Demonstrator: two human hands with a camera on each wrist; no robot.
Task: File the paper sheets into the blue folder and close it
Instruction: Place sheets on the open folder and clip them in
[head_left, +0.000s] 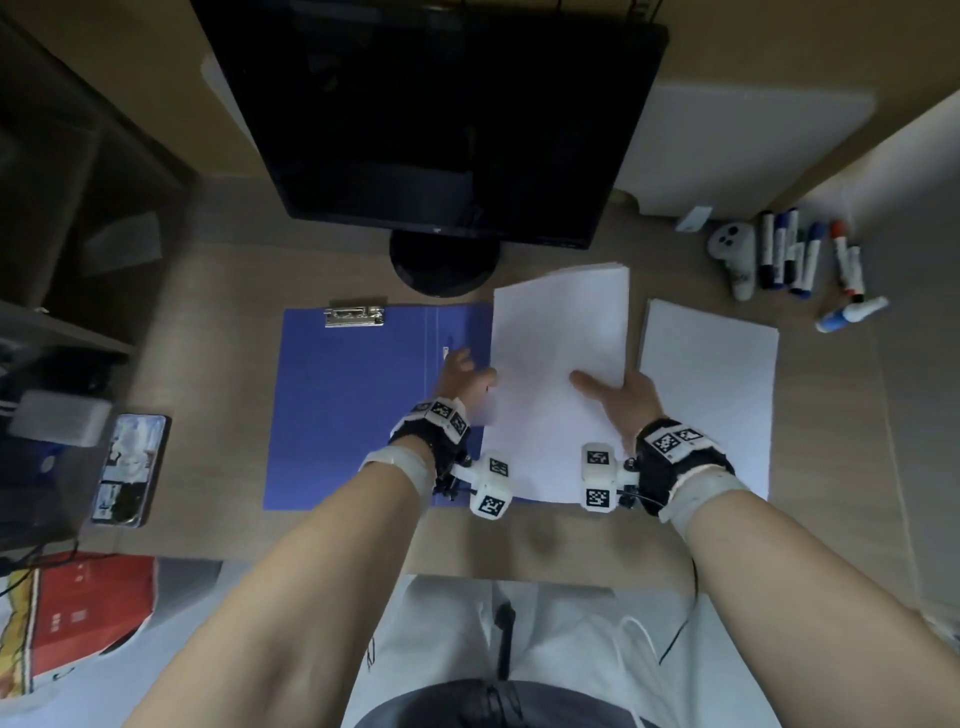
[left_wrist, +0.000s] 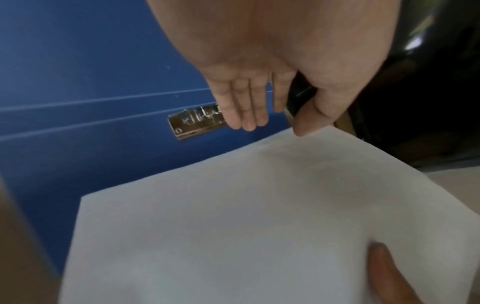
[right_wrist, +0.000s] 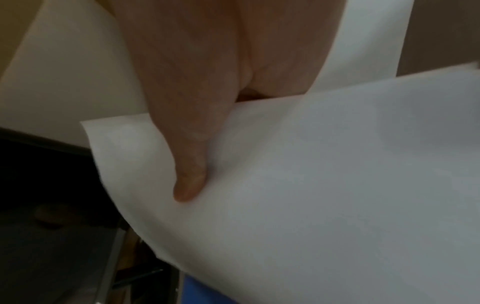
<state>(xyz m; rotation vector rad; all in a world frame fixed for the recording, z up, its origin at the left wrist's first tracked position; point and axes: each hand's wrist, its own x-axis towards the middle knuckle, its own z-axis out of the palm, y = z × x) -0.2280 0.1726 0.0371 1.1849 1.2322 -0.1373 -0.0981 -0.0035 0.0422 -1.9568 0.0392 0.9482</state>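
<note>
The blue folder (head_left: 358, 405) lies open on the desk, its metal clip (head_left: 355, 316) at the far left corner, also seen in the left wrist view as the clip (left_wrist: 197, 123). My right hand (head_left: 618, 395) pinches a bundle of white paper sheets (head_left: 558, 364), thumb (right_wrist: 187, 164) on top and the other fingers hidden beneath. The bundle hangs tilted over the folder's right half. My left hand (head_left: 465, 371) hovers over the folder with straight fingers (left_wrist: 246, 111), its thumb at the bundle's left edge. A second stack of sheets (head_left: 711, 395) lies flat on the desk to the right.
A black monitor (head_left: 441, 114) stands on its round base right behind the folder. Several markers (head_left: 795, 254) and a white controller (head_left: 735, 254) lie at the back right. A phone (head_left: 130, 467) sits left of the folder, a red box (head_left: 83, 603) below the desk's left front.
</note>
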